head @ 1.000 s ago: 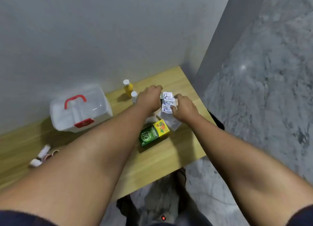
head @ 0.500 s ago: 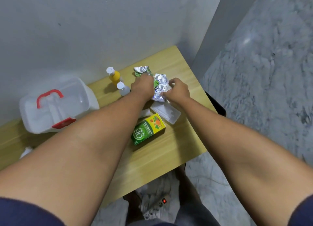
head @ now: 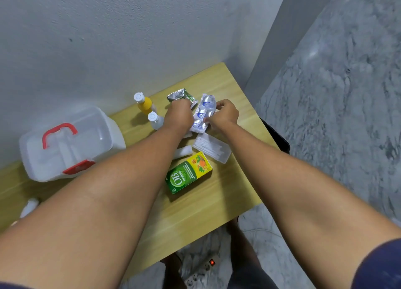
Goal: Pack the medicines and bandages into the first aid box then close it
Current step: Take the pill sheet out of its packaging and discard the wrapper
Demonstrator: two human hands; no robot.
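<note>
My left hand (head: 178, 115) grips a silver and green foil pill strip (head: 178, 95) near the back of the wooden table (head: 217, 202). Just to its right, my right hand (head: 225, 113) pinches a silver blister pack with blue print (head: 204, 111). The translucent first aid box (head: 67, 143), with a red handle and red latch, stands shut at the left by the wall. A yellow bottle (head: 145, 103) and a small clear bottle (head: 154, 120) stand left of my left hand. A green and yellow medicine carton (head: 188, 173) and a clear case of cotton swabs (head: 211, 148) lie below my hands.
A white roll (head: 183, 152) lies partly under my left forearm, and a white item (head: 29, 206) sits at the table's left front. The grey wall runs behind the table. A power strip with a red light (head: 201, 267) lies on the marble floor below the table edge.
Both hands have lifted the strips slightly and drawn them apart. The foil strip in my left hand has come into view. My head has shifted, so the box sits further left.
</note>
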